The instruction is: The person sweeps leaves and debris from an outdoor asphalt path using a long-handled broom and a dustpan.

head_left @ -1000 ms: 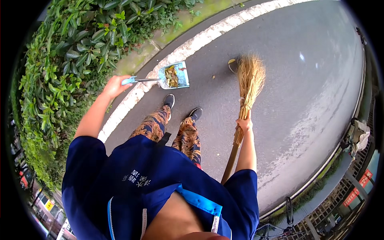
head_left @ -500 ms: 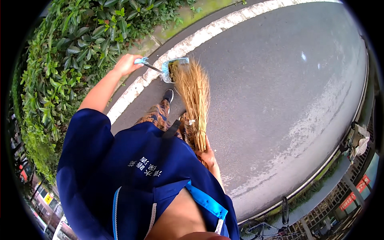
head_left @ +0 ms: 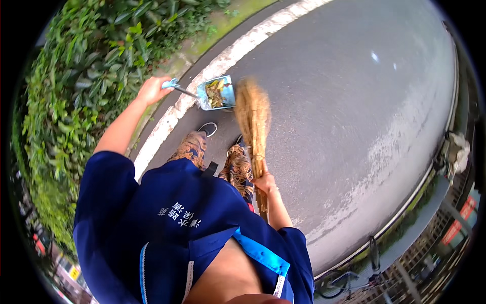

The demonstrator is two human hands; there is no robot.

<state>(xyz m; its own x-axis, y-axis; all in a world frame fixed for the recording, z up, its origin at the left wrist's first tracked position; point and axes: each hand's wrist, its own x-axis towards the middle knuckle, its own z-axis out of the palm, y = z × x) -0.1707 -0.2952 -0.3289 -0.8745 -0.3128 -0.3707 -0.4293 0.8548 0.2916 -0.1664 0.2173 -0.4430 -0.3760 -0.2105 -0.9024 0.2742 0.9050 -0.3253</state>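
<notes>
My left hand [head_left: 153, 91] is closed round the light-blue end of a dark-handled dustpan [head_left: 201, 99]. Its blue pan lies over the grey road beside the white-painted line, and leaves and bits of litter [head_left: 216, 94] show inside it. My right hand [head_left: 265, 182] grips the bound stalks of a straw broom [head_left: 255, 129]. The broom's bushy end, smeared by motion, is just right of the pan and apart from it. Part of the broom's lower end is hidden by my hand and body.
A leafy green hedge [head_left: 76, 111] runs along the left, edged by a mossy kerb [head_left: 223, 28]. The white line [head_left: 243, 45] curves past my shoes [head_left: 207, 129]. Grey road [head_left: 334, 111] spreads to the right, with a bicycle [head_left: 334, 283] near a fence at lower right.
The broom's bristles have swung right, away from the pan, uncovering the litter in it. My right hand has moved slightly up and right; the dustpan has shifted a little left.
</notes>
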